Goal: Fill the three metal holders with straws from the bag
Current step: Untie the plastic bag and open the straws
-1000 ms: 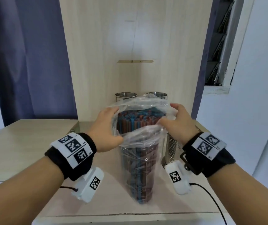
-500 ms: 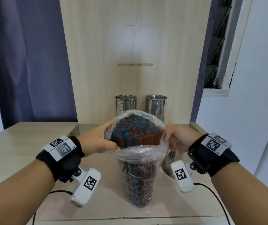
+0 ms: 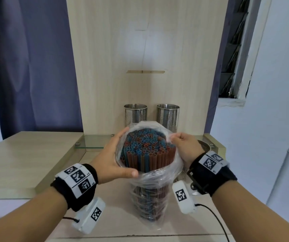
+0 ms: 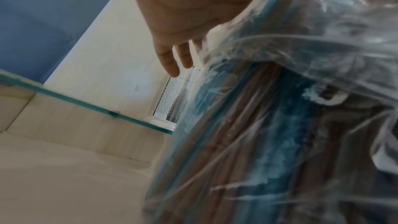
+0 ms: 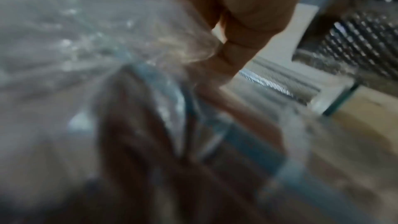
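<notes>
Now the left hand (image 3: pixel 111 160) cups the rolled-down bag (image 3: pixel 150 177) of straws (image 3: pixel 147 149), thumb across its near side. Opposite, the right hand (image 3: pixel 186 151) pinches the bag's right rim.

Bare forearms, black wristbands (image 3: pixel 73 186) with white square-code tags, white camera modules (image 3: pixel 89 218) bearing black code markers under each wrist, thin black cables (image 3: pixel 215 217) trailing

Hidden and blurred parts

The third holder (image 3: pixel 205 145) at middle right is mostly hidden behind the right hand (image 3: pixel 185 149). The right wrist view is smeared; the bag (image 5: pixel 64 40) there shows no detail.
</notes>
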{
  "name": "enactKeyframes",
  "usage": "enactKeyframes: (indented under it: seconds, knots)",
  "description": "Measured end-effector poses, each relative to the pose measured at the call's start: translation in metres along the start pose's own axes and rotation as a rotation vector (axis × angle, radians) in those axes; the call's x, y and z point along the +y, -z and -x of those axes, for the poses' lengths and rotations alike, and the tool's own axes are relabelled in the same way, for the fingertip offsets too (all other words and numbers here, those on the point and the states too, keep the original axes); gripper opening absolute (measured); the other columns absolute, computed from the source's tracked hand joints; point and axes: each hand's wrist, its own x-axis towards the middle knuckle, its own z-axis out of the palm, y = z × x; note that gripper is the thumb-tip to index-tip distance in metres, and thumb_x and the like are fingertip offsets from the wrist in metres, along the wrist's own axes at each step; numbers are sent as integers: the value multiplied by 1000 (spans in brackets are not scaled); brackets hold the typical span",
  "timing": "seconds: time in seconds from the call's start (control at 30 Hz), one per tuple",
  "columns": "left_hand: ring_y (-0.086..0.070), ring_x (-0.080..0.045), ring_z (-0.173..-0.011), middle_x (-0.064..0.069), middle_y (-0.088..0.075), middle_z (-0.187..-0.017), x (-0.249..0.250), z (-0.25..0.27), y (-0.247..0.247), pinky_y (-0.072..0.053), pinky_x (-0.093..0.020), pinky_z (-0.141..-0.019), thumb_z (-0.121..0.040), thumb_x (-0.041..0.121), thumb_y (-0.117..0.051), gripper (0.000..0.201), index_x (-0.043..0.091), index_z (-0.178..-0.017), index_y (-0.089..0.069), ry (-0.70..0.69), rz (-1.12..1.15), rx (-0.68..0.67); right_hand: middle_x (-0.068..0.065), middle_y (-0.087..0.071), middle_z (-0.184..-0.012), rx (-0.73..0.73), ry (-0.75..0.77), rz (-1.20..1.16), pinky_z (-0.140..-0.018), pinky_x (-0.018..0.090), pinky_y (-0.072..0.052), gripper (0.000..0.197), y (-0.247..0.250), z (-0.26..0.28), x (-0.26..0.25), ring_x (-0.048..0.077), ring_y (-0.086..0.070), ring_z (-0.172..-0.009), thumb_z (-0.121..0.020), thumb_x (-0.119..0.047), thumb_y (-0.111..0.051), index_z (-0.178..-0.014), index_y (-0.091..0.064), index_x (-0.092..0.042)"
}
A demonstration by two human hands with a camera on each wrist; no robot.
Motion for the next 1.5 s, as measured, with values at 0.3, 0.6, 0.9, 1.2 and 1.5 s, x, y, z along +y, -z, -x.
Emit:
enactKeyframes:
  seconds: [0.3, 0.6, 0.9, 1.2, 1.5]
  knots:
    - [-45, -12, -134, 4, -39, -149, -4, -5, 0, -44, -42, -107, -47, 54, -91, 134, 31, -151, -10, 26, 154, -88, -5, -56, -110, 33, 458, 334, -82, 13, -41, 22, -2, 0, -5, 8, -54, -101, -99, -22, -50, -112, -67, -22]
    - [-41, -18, -136, 1, -39, -147, -4, -10, -6, -41, -53, -107, -46, 57, -90, 128, 31, -150, -19, -5, 32, -68, -4, -65, -65, -76, 188, 152, -52, 23, -44, 21, -8, -35, -20, 3, -53, -46, -92, -18, -62, -86, -71, 0]
    - [-49, -20, -126, 13, -54, -133, -20, -30, 6, -36, -53, -107, -44, 85, -71, 120, 33, -145, -32, -61, -318, -78, 1, -71, -96, -55, 200, 226, -87, 44, -57, 9, -18, -34, -15, 21, -69, -91, -93, -21, -61, -92, -69, -23]
    - [-33, -16, -117, 3, -39, -122, -32, -39, -4, -29, -38, -102, -25, 105, -39, 138, 35, -143, -29, 81, -571, -47, -19, -32, -144, -411, 348, -188, -93, 7, -43, 120, 1, 38, 4, -2, -38, -136, -56, -75, -72, -153, -14, -35]
    - [-63, 8, -89, 19, -70, -93, -34, -19, -17, -54, -22, -80, -39, 98, -53, 91, 36, -105, -67, 105, -423, 97, 3, -22, -155, -449, 375, -18, -113, 34, -29, 155, -2, 28, 2, 5, -33, -136, -27, -85, -74, -150, 9, -42]
